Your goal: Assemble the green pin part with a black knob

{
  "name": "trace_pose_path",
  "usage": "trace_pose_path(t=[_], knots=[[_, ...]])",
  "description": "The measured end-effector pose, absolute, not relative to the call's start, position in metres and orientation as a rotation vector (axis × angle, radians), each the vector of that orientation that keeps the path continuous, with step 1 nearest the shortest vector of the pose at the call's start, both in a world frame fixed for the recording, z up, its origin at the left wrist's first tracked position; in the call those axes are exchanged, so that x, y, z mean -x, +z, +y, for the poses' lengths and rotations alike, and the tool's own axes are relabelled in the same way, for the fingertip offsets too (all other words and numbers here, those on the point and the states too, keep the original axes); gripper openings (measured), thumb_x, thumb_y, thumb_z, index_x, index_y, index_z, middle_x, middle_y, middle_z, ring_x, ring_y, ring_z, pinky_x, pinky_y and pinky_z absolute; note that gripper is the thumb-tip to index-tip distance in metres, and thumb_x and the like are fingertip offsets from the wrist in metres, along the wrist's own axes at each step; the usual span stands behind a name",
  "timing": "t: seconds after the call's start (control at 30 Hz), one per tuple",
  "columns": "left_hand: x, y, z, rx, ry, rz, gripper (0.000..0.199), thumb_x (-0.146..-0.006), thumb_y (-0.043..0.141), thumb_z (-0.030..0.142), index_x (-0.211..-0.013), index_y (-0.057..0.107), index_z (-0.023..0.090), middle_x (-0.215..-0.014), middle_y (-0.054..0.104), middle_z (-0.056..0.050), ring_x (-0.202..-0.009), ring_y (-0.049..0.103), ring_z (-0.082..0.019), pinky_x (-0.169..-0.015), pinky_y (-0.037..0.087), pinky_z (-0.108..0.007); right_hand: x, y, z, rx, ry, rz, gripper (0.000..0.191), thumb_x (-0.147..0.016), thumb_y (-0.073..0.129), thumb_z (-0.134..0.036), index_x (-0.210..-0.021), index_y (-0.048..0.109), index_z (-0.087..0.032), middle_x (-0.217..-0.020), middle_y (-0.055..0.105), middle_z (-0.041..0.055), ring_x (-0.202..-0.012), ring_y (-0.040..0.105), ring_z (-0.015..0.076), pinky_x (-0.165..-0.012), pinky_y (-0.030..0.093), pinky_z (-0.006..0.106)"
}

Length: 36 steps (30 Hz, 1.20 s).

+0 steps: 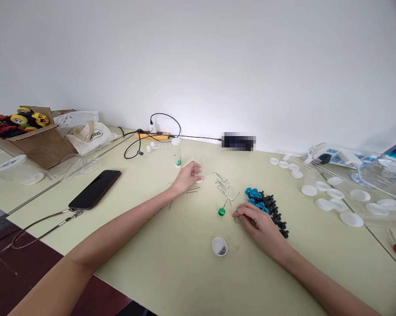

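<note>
My left hand (189, 176) is closed around the lower part of a clear tube (199, 163) that stands upright with a white base. My right hand (255, 221) pinches a small metal piece with a bent wire end (236, 221), partly hidden by the fingers. Just left of it lies a green knob (221, 212) with a thin rod. Bent metal wires (221, 183) are scattered between my hands. Blue knobs (254, 193) and black knobs (273, 209) lie beyond my right hand. A white cap (219, 247) nearer to me holds small metal parts.
Another clear tube (178, 157) with a green piece stands at the back. A phone (95, 189) and a cardboard box (45, 147) are at left. White caps (334, 193) spread over the right side, near a plastic bottle (395, 153). An orange tool (152, 135) lies by the wall.
</note>
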<state>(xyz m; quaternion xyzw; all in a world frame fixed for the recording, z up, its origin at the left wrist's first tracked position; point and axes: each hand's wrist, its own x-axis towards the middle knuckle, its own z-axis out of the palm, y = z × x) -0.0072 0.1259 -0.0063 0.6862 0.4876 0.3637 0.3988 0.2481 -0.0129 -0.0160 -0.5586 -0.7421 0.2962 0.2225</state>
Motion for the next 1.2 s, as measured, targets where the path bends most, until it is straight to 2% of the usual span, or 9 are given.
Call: trace_pose_path(t=[0.1,0.17,0.27,0.33,0.53,0.63,0.9,1.07,1.2], knots=[[0.006,-0.002,0.112,-1.707,1.106,1.326,0.066,-0.068,0.070,0.045,-0.121,0.036,0.023,-0.129,0.047,-0.007,-0.111,0.048,-0.013,-0.096,0.042,-0.030,-0.249,-0.016,-0.015,1.532,0.809,-2.020,0.029,-0.094,0.032,-0.036,-0.094,0.059,-0.025,-0.103,0.055,-0.0019,-0.073,0.046,0.0051,-0.063,0.033,0.022],[0.005,0.003,0.097,-1.691,1.274,1.399,0.061,-0.075,0.061,0.050,-0.122,0.032,0.024,-0.132,0.040,-0.007,-0.114,0.042,-0.013,-0.100,0.037,-0.030,-0.250,-0.017,-0.016,1.520,0.788,-1.988,0.029,-0.094,0.032,-0.035,-0.094,0.059,-0.026,-0.103,0.055,-0.0019,-0.074,0.047,0.0056,-0.064,0.034,0.022],[0.000,0.010,0.074,-1.769,1.297,1.342,0.035,-0.085,0.045,0.051,-0.100,0.047,0.019,-0.105,0.052,-0.005,-0.095,0.045,-0.010,-0.091,0.036,-0.026,-0.253,-0.019,-0.016,1.496,0.744,-1.941,0.027,-0.094,0.034,-0.036,-0.096,0.059,-0.026,-0.104,0.055,-0.0012,-0.082,0.049,0.0069,-0.069,0.037,0.022],[-0.006,0.011,0.061,-1.854,1.150,1.189,0.035,-0.087,0.042,0.051,-0.087,0.053,0.017,-0.089,0.055,-0.003,-0.082,0.047,-0.008,-0.081,0.038,-0.023,-0.253,-0.020,-0.015,1.485,0.723,-1.920,0.026,-0.094,0.035,-0.036,-0.097,0.059,-0.025,-0.104,0.055,-0.0008,-0.087,0.050,0.0077,-0.074,0.038,0.023],[-0.029,-0.001,0.044,-1.955,0.540,0.971,0.044,-0.066,0.069,0.055,-0.093,0.061,0.022,-0.076,0.053,0.002,-0.068,0.042,-0.006,-0.061,0.031,-0.019,-0.253,-0.018,-0.015,1.480,0.702,-1.901,0.027,-0.094,0.036,-0.037,-0.097,0.059,-0.025,-0.103,0.056,-0.0002,-0.087,0.050,0.0078,-0.073,0.039,0.022],[-0.034,-0.006,0.045,-1.864,0.510,0.956,0.035,-0.069,0.068,0.050,-0.083,0.061,0.018,-0.063,0.049,0.003,-0.059,0.038,-0.004,-0.056,0.027,-0.019,-0.252,-0.017,-0.015,1.498,0.698,-1.903,0.026,-0.094,0.036,-0.037,-0.098,0.059,-0.026,-0.101,0.056,-0.0008,-0.085,0.050,0.0071,-0.071,0.038,0.021],[-0.011,-0.004,0.041,-1.418,0.668,0.796,0.037,-0.075,0.065,0.046,-0.093,0.060,0.014,-0.080,0.061,-0.004,-0.072,0.059,-0.009,-0.071,0.050,-0.022,-0.247,-0.011,-0.017,1.579,0.688,-1.985,0.031,-0.095,0.031,-0.046,-0.106,0.053,-0.027,-0.099,0.054,0.0001,-0.082,0.049,0.0070,-0.071,0.040,0.022],[-0.005,-0.002,0.030,-1.117,0.627,0.709,0.035,-0.077,0.064,0.042,-0.092,0.063,0.010,-0.079,0.064,-0.008,-0.066,0.060,-0.009,-0.066,0.050,-0.020,-0.243,-0.013,-0.021,1.573,0.649,-2.187,0.031,-0.091,0.041,-0.049,-0.110,0.050,-0.026,-0.103,0.052,0.0011,-0.090,0.048,0.0091,-0.080,0.041,0.026],[-0.009,-0.001,0.032,-1.072,0.633,0.642,0.035,-0.078,0.063,0.041,-0.089,0.062,0.008,-0.076,0.062,-0.008,-0.064,0.060,-0.009,-0.063,0.050,-0.019,-0.241,-0.016,-0.020,1.540,0.597,-2.291,0.026,-0.095,0.034,-0.042,-0.107,0.050,-0.025,-0.106,0.051,0.0010,-0.096,0.046,0.0096,-0.084,0.038,0.028]])
